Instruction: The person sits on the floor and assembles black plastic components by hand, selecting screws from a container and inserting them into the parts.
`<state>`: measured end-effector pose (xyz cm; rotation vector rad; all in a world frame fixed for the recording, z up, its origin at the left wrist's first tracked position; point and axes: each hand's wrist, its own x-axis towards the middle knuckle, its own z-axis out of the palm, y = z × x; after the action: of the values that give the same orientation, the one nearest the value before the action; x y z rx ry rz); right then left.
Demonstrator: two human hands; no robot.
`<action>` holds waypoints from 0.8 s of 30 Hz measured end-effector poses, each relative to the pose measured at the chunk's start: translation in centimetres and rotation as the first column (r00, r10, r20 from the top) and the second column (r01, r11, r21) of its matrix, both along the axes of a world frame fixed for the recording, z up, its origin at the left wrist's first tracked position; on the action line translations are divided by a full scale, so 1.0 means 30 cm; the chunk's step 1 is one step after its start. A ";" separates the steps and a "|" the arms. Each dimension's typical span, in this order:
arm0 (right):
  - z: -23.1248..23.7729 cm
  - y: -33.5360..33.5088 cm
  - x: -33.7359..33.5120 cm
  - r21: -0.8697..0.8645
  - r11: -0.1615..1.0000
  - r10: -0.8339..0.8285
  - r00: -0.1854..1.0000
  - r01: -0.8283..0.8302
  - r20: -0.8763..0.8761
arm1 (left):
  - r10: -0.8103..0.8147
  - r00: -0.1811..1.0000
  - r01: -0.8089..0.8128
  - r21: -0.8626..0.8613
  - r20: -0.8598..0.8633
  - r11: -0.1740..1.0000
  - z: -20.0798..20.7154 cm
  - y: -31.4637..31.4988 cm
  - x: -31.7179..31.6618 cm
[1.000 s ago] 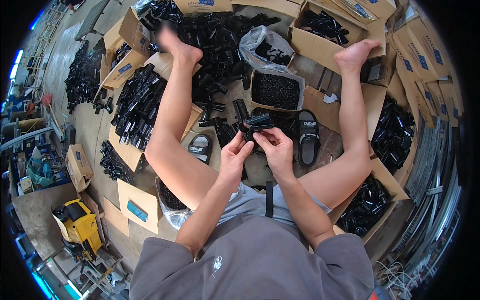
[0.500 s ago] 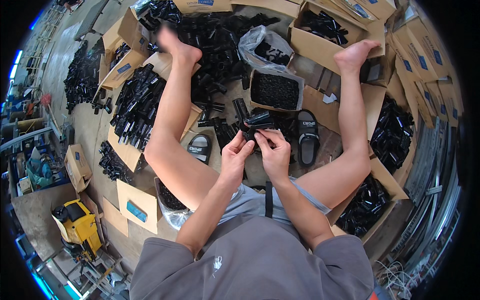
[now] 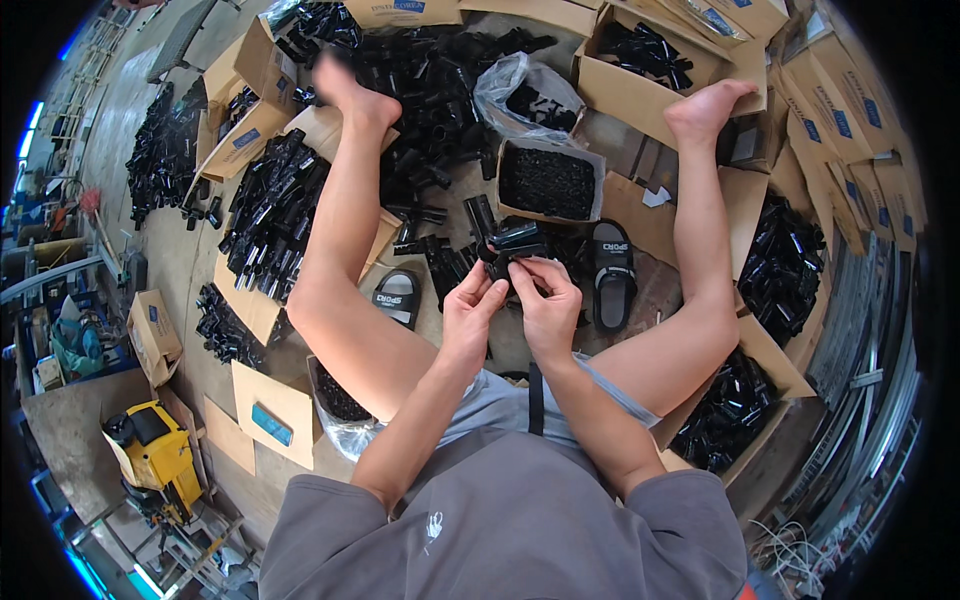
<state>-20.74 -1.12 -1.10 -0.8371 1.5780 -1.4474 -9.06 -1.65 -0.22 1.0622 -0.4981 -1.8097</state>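
Note:
Between my legs, a branched black plastic pipe fitting [image 3: 516,238] is held up in both hands. My left hand [image 3: 472,308] is closed, thumb and fingers pinching the fitting's lower left side. On the lower right side my right hand [image 3: 546,300] grips the same piece, its fingertips close to the left ones. The fingers cover the fitting's lower part, so I cannot see exactly what they press on. Beyond it stands a carton of small black pieces [image 3: 548,180], and loose black fittings [image 3: 445,265] lie around on the floor.
Black sandals [image 3: 613,278] lie to either side of my hands. A clear bag [image 3: 525,95] sits past the carton. Heaped black fittings [image 3: 275,205] lie at left, and open cardboard boxes [image 3: 640,95] ring the far and right sides. A phone [image 3: 272,424] rests on cardboard near a yellow machine [image 3: 160,450].

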 end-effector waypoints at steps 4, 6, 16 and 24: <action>0.034 -0.016 0.009 0.038 0.999 -0.027 0.997 0.030 -0.079 | -0.002 1.000 0.002 0.002 0.016 1.000 0.002 -0.004 0.007; 0.025 -0.010 0.007 0.012 1.000 -0.027 0.999 0.026 0.024 | -0.010 1.000 0.010 0.005 0.027 1.000 0.002 -0.001 0.011; 0.028 -0.025 -0.006 -0.008 1.000 -0.013 0.999 0.013 -0.048 | 0.000 0.999 -0.001 0.024 0.039 1.000 -0.003 -0.007 0.001; 0.043 -0.021 -0.004 -0.001 0.997 0.071 0.953 -0.074 -0.295 | -0.028 0.998 0.027 0.016 0.062 1.000 0.001 -0.001 0.025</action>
<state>-20.87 -1.75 0.20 -1.1499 1.7376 -1.3261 -8.30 -1.66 -0.18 1.1304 -0.5394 -1.8112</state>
